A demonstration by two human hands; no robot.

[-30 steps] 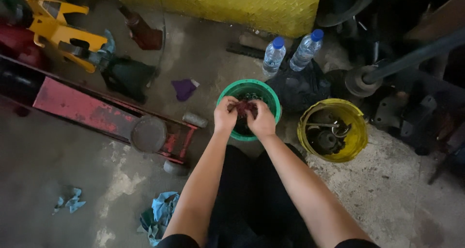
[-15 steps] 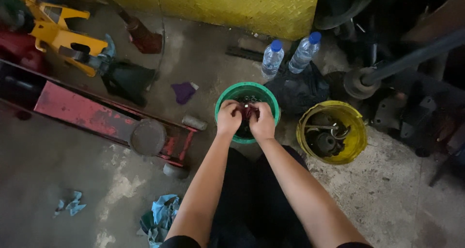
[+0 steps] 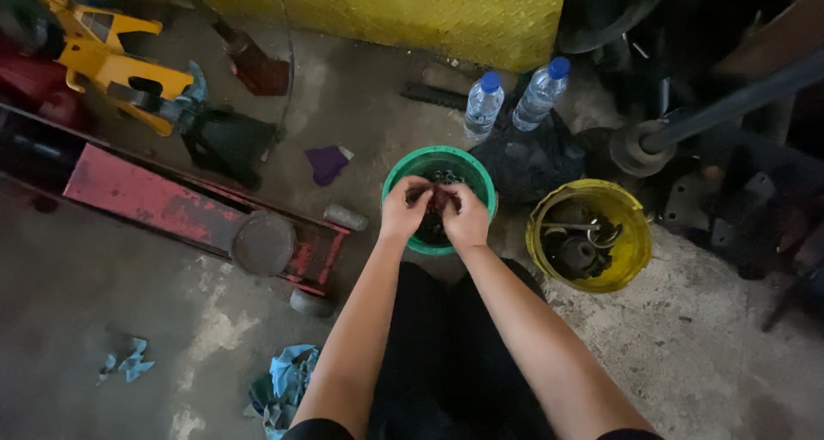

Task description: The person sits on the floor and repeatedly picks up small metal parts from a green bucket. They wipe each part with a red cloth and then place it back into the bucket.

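Note:
Both my hands meet over a green bucket (image 3: 399,169) on the concrete floor. My left hand (image 3: 403,208) and my right hand (image 3: 468,218) together pinch a small dark reddish object (image 3: 439,200), a rag or part, I cannot tell which. Dark small metal parts (image 3: 446,177) lie inside the bucket, partly hidden by my hands. My forearms reach forward over my dark-trousered legs.
A yellow bucket (image 3: 633,249) with metal parts stands to the right. Two water bottles (image 3: 482,105) and a black bag (image 3: 528,161) lie behind. A red floor jack (image 3: 146,201), yellow tool (image 3: 103,58), blue rags (image 3: 287,388) and purple cloth (image 3: 326,163) are left. Dark machinery crowds the right.
My hands have stayed over the green bucket, working the small dark object between the fingers. The view has shifted slightly.

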